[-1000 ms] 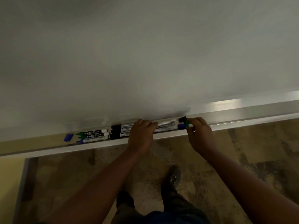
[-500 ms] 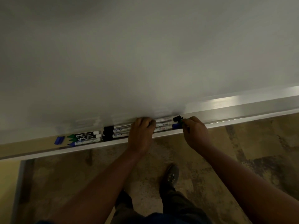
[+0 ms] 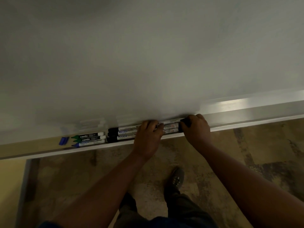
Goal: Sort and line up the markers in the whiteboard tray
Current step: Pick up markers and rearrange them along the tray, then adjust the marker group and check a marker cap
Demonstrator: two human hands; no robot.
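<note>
The whiteboard tray [image 3: 246, 124] runs across the view below the board. At its left lie two green-capped markers and a blue one [image 3: 89, 138], stacked side by side, with a loose blue cap [image 3: 63, 140] beside them. Right of these lie three black-capped markers [image 3: 122, 132]. A further group of markers [image 3: 171, 126] lies between my hands. My left hand [image 3: 148, 137] rests on the tray with fingers over the left ends of that group. My right hand [image 3: 196, 129] presses on the group's right ends, where a black cap [image 3: 185, 121] shows.
The white board [image 3: 148, 55] fills the upper view. The tray continues bare to the right. Below is a mottled floor [image 3: 263, 153] with my shoe [image 3: 176, 178] and trouser legs. A yellowish wall [image 3: 9, 186] is at lower left.
My right hand has moved left along the tray and pushed the right-hand markers' ends in against the group. The left hand has stayed on the markers. The camera shifted slightly.
</note>
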